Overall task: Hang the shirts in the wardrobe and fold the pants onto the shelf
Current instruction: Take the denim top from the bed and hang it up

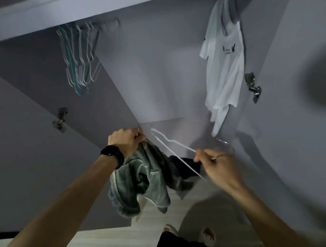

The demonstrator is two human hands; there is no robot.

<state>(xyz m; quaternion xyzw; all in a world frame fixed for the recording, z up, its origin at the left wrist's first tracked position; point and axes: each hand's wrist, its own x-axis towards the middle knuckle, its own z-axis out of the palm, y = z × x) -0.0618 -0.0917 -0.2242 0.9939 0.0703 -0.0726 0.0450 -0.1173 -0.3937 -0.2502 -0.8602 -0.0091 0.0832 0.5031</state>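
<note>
The grey wardrobe [153, 72] stands open in dim light, with a bunch of empty wire hangers [78, 59] on the rail at upper left and a white T-shirt [223, 69] hanging at upper right by the door hinge [253, 86]. Your left hand [125, 142], a dark watch [113, 155] on its wrist, is curled tight around the top edge of a denim garment [142, 179]. The cloth bunches inside your fist and the rest hangs below your wrist, frayed hem lowest, above the pale floor [201, 196]. Your right hand [221, 168] pinches a white hanger [177, 155] between thumb and fingertips near its hook end. The hanger reaches toward your left hand, its far shoulder just beside your left knuckles and above the denim.
</note>
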